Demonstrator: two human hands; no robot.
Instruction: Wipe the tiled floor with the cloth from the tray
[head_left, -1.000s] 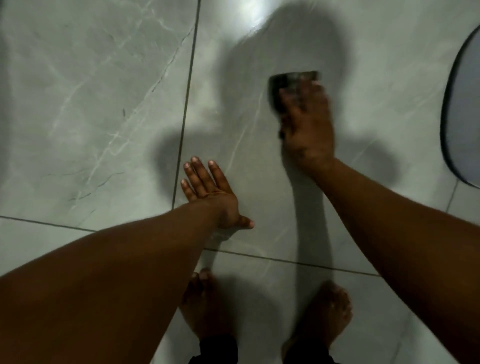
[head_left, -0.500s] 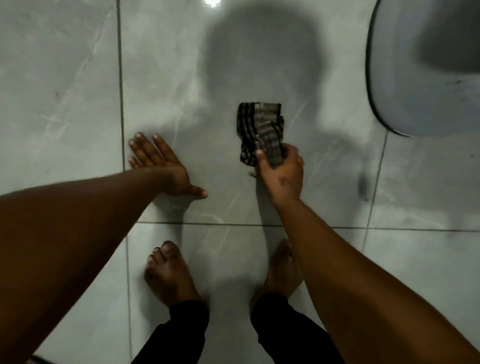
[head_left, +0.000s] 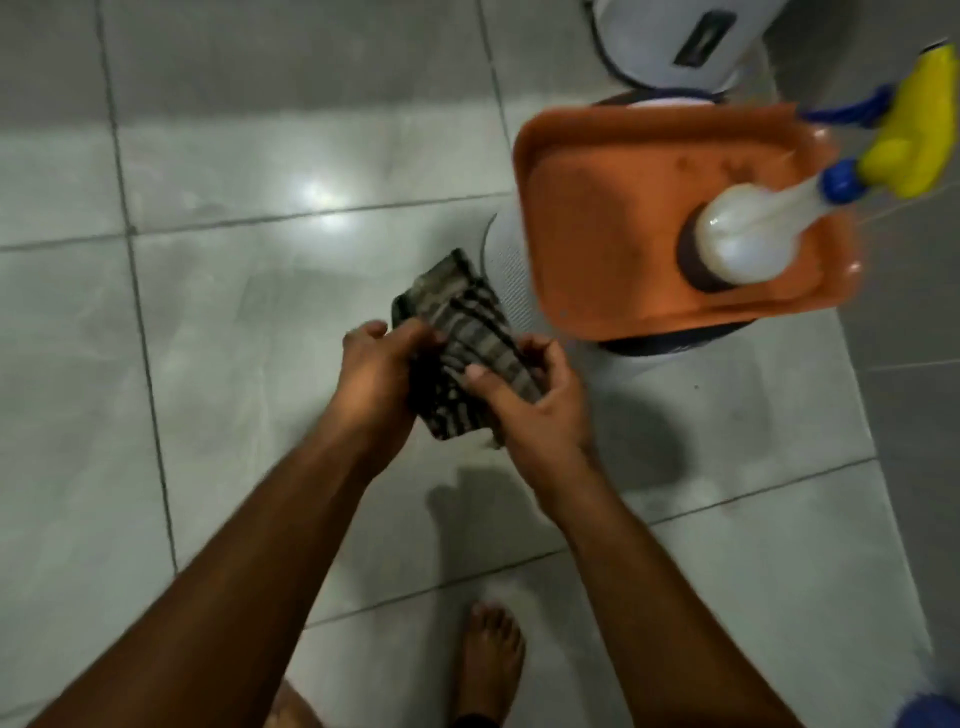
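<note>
A dark striped cloth (head_left: 462, 332) is held up off the grey tiled floor (head_left: 234, 338), folded into a pad. My left hand (head_left: 379, 369) grips its left side and my right hand (head_left: 535, 405) grips its right side with the thumb on top. The orange tray (head_left: 613, 223) stands to the upper right on a round stool, just beyond the cloth.
A spray bottle (head_left: 753, 234) with a yellow and blue trigger stands in the tray. A white container (head_left: 670, 41) sits behind the tray at the top. My bare feet (head_left: 491, 660) are on the tiles at the bottom. Open floor lies to the left.
The cloth has come up off the floor. My left hand left the tile and took hold of it beside my right. The view swung up and right, showing the tray.
</note>
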